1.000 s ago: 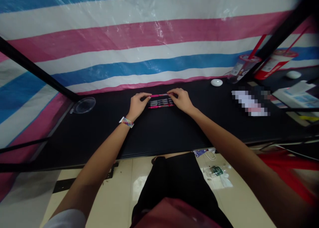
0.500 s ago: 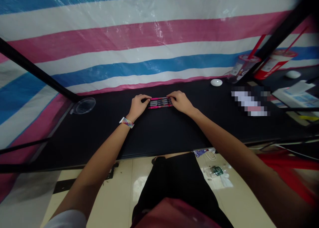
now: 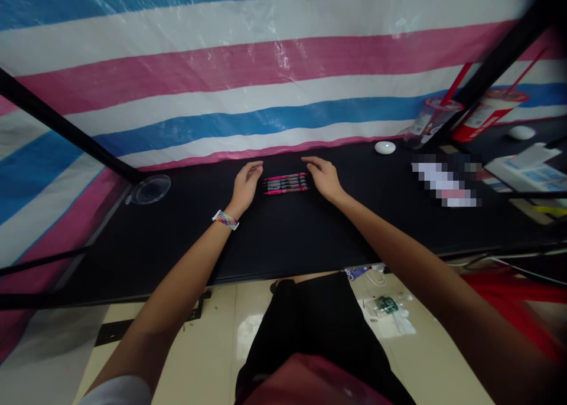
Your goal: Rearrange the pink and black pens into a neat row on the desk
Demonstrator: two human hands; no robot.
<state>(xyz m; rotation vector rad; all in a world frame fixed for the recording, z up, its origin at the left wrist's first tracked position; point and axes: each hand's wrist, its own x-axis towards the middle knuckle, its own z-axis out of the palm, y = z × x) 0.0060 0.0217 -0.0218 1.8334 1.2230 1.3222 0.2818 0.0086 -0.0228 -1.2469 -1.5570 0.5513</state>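
Several pink and black pens lie side by side in a neat row on the black table. My left hand sits just left of the row, fingers stretched out and apart, holding nothing. My right hand sits just right of the row, fingers also extended and empty. Both hands flank the pens' ends without gripping them. A colourful band is on my left wrist.
A clear plastic lid lies at the table's far left. A small white round object and two cups with red straws stand at the back right. Papers lie at the right. A striped tarp hangs behind.
Both hands held a pink pen above the row, set it down with the others, pressed the row together, then opened and drew slightly apart from the pens.
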